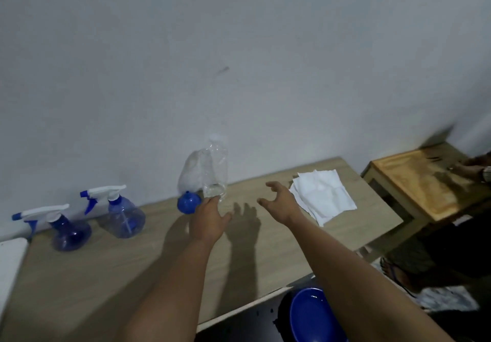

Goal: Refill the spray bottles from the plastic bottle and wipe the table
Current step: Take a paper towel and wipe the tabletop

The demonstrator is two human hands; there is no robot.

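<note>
The left hand (pixel 210 215) touches the bottle (pixel 215 171) at the table's (pixel 79 283) back edge, the right hand (pixel 279 202) is wide open, so a careless push could tip it.

Left hand (pixel 210 219) touches plastic bottle (pixel 215 171) (upright, clear); right hand (pixel 279 203) hovers open

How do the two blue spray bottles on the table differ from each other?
The left blue spray bottle looks darker blue and sits nearer the table's front edge; the right blue spray bottle looks paler, more see-through, and stands closer to the wall. Both stand upright with white triggers and nozzles pointing left.
</note>
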